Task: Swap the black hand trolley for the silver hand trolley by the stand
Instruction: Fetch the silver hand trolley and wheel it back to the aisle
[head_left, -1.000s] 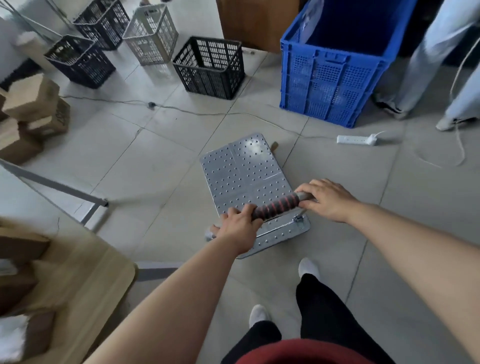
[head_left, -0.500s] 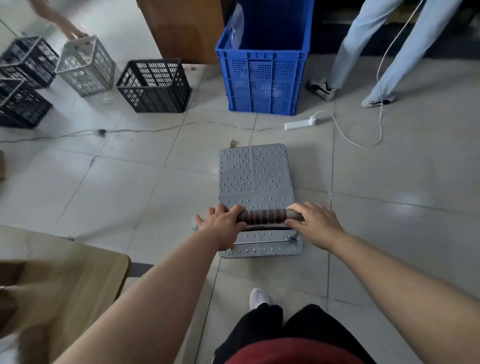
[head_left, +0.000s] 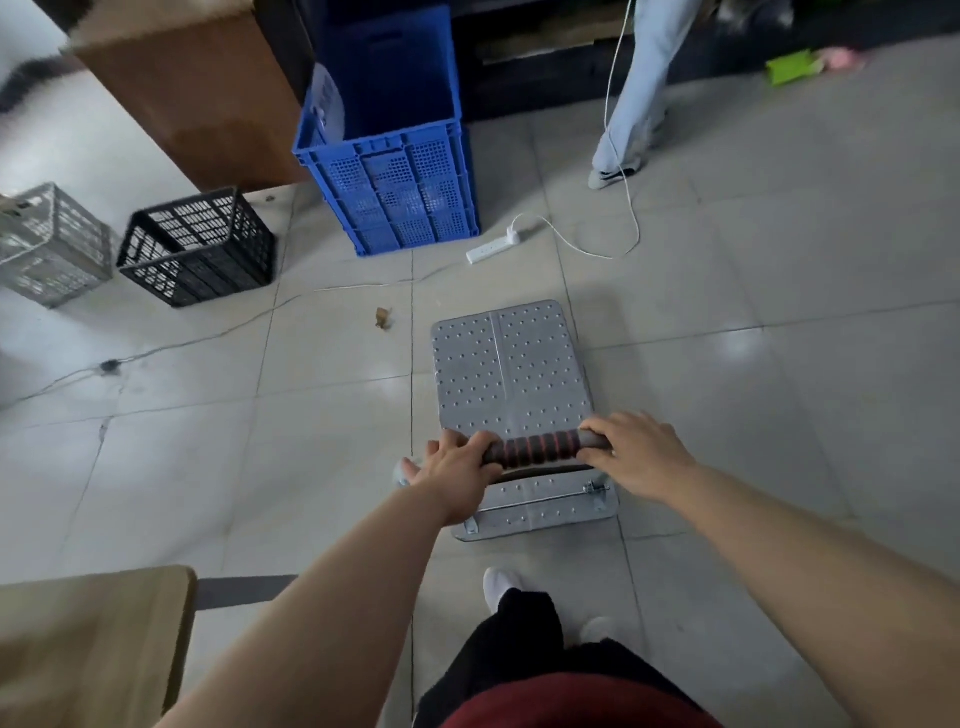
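Bare forearms without sleeves, red top (head_left: 571, 701) at the waist, black trousers (head_left: 509, 649) — white shoes (head_left: 501, 584) below.

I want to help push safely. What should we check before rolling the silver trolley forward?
1. Both hands on the handle: left hand and right hand grip it: ok.
2. Deck of the silver hand trolley has no load on it: ok.
3. White power strip and its cable lie ahead: not ok.
4. Blue crate stands ahead-left: not ok if heading there.
5. Stand and black trolley located: cannot tell.
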